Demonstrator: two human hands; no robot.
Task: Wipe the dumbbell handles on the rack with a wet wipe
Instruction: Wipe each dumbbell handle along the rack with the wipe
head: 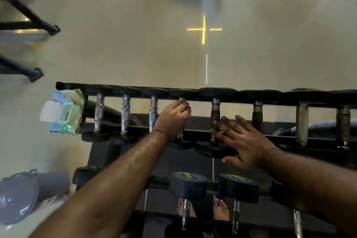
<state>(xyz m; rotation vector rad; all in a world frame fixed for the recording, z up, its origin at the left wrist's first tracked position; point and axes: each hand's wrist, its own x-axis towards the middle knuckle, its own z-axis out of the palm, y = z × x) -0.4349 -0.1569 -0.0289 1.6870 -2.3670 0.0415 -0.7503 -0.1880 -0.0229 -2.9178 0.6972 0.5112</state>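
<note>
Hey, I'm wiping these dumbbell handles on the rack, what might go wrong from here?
The wipes pack sits at the rack's left end, partly overhanging, so a nudge may drop it. Your left hand grips one handle; tugging could roll that dumbbell. Your bare feet are below the lower dumbbells.

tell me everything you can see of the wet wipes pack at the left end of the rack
The soft plastic wet wipes pack, pale green and blue with printed artwork, sits at the left end of the black metal dumbbell rack's top tier, overhanging the floor. Its white rigid flip lid stands open. It looks crinkled and partly used. Neither hand touches it.
</note>
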